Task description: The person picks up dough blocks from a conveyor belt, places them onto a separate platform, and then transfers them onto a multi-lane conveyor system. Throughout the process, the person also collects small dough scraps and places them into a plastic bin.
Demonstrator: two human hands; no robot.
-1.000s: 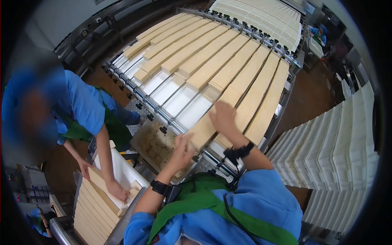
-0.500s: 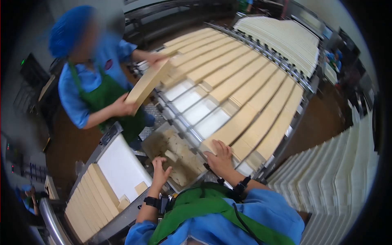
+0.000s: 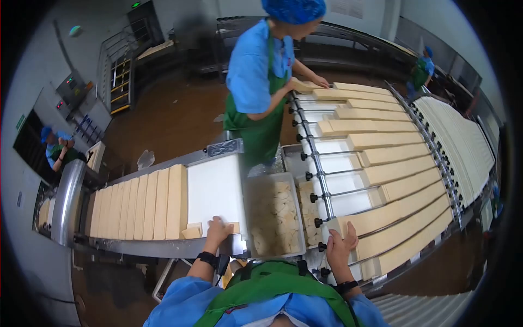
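On the white conveyor belt (image 3: 215, 180) to my left, my left hand (image 3: 218, 231) has its fingers curled around a small pale block (image 3: 234, 228), partly hidden by the hand. Another small pale piece (image 3: 192, 232) lies just left of it. My right hand (image 3: 342, 248) has its fingers spread against the near end of a long pale dough-like bar (image 3: 392, 214) on the slotted rack (image 3: 327, 199). A white bin (image 3: 298, 212) holding pale broken scraps (image 3: 275, 218) stands between my hands.
Several long bars (image 3: 139, 201) stand side by side on the left belt. A co-worker (image 3: 256, 87) across the bin handles a bar (image 3: 305, 85) at the rack's far end. Metal rods with black knobs (image 3: 309, 176) divide the rack. White ridged sheets (image 3: 455, 136) lie beyond it.
My view has swung left. My left hand has moved from above the bin to the small block on the belt. The co-worker's bar has gone from the air down to the rack.
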